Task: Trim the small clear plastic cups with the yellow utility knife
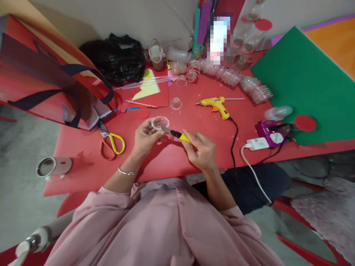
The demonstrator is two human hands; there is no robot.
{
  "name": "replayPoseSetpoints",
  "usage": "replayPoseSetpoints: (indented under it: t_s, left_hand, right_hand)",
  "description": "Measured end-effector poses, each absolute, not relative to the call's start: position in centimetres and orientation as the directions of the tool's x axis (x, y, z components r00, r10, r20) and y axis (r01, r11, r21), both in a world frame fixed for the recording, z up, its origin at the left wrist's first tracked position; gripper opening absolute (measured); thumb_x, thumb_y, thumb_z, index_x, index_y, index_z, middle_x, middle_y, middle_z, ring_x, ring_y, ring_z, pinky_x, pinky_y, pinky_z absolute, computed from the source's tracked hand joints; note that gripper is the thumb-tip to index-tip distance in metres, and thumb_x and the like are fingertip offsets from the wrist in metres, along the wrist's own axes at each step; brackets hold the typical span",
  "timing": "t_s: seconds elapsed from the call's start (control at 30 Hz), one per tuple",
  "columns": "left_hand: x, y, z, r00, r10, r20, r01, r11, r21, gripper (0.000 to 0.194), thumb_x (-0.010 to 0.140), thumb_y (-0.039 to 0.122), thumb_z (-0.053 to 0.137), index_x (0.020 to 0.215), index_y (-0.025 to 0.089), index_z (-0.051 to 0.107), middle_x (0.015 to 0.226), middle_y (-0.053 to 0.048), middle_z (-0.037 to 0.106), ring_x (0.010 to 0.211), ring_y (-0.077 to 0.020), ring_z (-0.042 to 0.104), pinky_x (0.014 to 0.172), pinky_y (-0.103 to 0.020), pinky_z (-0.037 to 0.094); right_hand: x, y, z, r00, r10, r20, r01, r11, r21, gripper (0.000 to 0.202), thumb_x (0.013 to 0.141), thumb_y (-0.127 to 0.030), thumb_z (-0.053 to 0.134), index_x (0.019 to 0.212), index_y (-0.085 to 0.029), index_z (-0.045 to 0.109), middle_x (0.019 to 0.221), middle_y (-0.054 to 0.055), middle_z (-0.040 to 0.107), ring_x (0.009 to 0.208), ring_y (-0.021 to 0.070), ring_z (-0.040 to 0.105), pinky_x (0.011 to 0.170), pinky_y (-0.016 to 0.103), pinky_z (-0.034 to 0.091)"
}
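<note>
Clear plastic cup (158, 123), held above a red table (80, 138).
I see, from afar, the left hand (145, 137) pinching its side, fingers curled, and the right hand (201, 149) wrapped around a yellow cutter (177, 134), blade (165, 129) at the cup's edge.

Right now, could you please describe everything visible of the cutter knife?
The cutter knife has a yellow handle, partly covered by the right hand, a black section and a grey, metallic-looking blade, exposed. Held slanted above the red table, it points left and forward. In this view its blade end overlaps the rim of the clear round piece in the left hand; whether they touch is unclear.
</note>
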State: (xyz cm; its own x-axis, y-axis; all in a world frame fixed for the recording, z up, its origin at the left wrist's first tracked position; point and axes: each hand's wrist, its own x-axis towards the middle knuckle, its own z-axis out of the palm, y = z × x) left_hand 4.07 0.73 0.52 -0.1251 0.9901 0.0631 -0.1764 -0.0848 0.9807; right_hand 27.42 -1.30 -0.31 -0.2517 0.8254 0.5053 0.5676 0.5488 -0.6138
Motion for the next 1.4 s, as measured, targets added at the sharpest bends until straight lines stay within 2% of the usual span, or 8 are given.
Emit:
replayPoseSetpoints:
  t_s: [0.23,0.43,0.57,0.73,0.87,1.03,1.2,1.4]
  left_hand:
    - [4.1,0.4,0.8,-0.143,0.983,0.118,-0.096,-0.132,0.987,0.051,0.067,0.030,0.095,0.113,0.019,0.076,0.104,-0.009,0.078,0.057,-0.0108,0.065,0.048,-0.022,0.054]
    - [4.0,0.4,0.5,-0.110,0.988,0.111,-0.162,-0.128,0.979,0.050,0.068,0.036,0.095,0.111,0.018,0.077,0.107,-0.011,0.078,0.069,-0.0150,0.069,0.050,-0.022,0.055]
    - [4.0,0.5,0.3,-0.089,0.994,0.070,-0.226,-0.088,0.970,0.047,0.067,0.034,0.095,0.108,0.017,0.078,0.106,-0.012,0.078,0.069,-0.0153,0.070,0.049,-0.022,0.053]
    - [4.0,0.3,1.4,-0.092,0.993,0.075,-0.252,-0.096,0.963,0.046,0.066,0.032,0.095,0.107,0.016,0.078,0.101,-0.011,0.078,0.066,-0.0143,0.069,0.048,-0.022,0.053]
    - [3.7,0.2,1.9,-0.114,0.985,0.130,-0.232,-0.154,0.960,0.048,0.065,0.030,0.096,0.108,0.017,0.078,0.098,-0.010,0.078,0.067,-0.0151,0.069,0.047,-0.022,0.053]
    - [3.6,0.6,0.9,-0.104,0.989,0.106,-0.181,-0.124,0.976,0.055,0.067,0.027,0.095,0.118,0.021,0.076,0.106,-0.009,0.078,0.068,-0.0130,0.068,0.048,-0.020,0.054]
    - [3.6,0.7,0.3,-0.069,0.990,0.123,-0.144,-0.132,0.981,0.054,0.068,0.027,0.095,0.119,0.023,0.076,0.110,-0.008,0.076,0.059,-0.0097,0.064,0.047,-0.022,0.055]
    - [3.5,0.7,0.2,-0.036,0.991,0.127,-0.177,-0.131,0.975,0.051,0.070,0.028,0.094,0.118,0.021,0.077,0.113,-0.010,0.076,0.067,-0.0129,0.068,0.049,-0.022,0.056]
  right_hand:
    - [27.5,-1.2,-0.5,-0.271,0.804,0.529,0.603,0.570,-0.558,0.038,0.100,-0.035,0.062,0.137,-0.025,0.067,0.097,0.005,0.072,0.086,0.0159,0.066,0.079,0.030,0.051]
    - [27.8,-1.0,-0.6,-0.275,0.792,0.545,0.618,0.580,-0.531,0.038,0.100,-0.035,0.063,0.137,-0.027,0.068,0.096,0.005,0.071,0.086,0.0161,0.063,0.080,0.031,0.049]
    - [27.6,-1.1,-0.7,-0.275,0.780,0.562,0.615,0.592,-0.521,0.039,0.100,-0.035,0.062,0.139,-0.026,0.067,0.097,0.005,0.071,0.087,0.0161,0.063,0.082,0.031,0.049]
    - [28.7,-0.4,-1.1,-0.232,0.797,0.557,0.736,0.519,-0.435,0.039,0.100,-0.038,0.063,0.137,-0.028,0.068,0.097,0.005,0.073,0.086,0.0170,0.064,0.080,0.031,0.048]
    - [30.6,0.6,-0.9,-0.063,0.833,0.550,0.756,0.400,-0.519,0.039,0.102,-0.037,0.058,0.138,-0.025,0.067,0.100,0.007,0.074,0.089,0.0185,0.067,0.080,0.030,0.051]
    - [29.2,-0.3,0.0,-0.171,0.819,0.548,0.571,0.535,-0.623,0.038,0.101,-0.032,0.060,0.138,-0.023,0.067,0.102,0.006,0.075,0.088,0.0166,0.068,0.081,0.029,0.055]
    - [27.4,-1.4,0.2,-0.244,0.809,0.535,0.535,0.572,-0.621,0.039,0.099,-0.030,0.064,0.137,-0.023,0.067,0.101,0.006,0.075,0.089,0.0162,0.068,0.082,0.030,0.054]
    - [27.7,-1.1,0.0,-0.254,0.788,0.561,0.587,0.586,-0.558,0.038,0.099,-0.032,0.065,0.136,-0.024,0.068,0.096,0.005,0.073,0.085,0.0157,0.066,0.078,0.030,0.052]
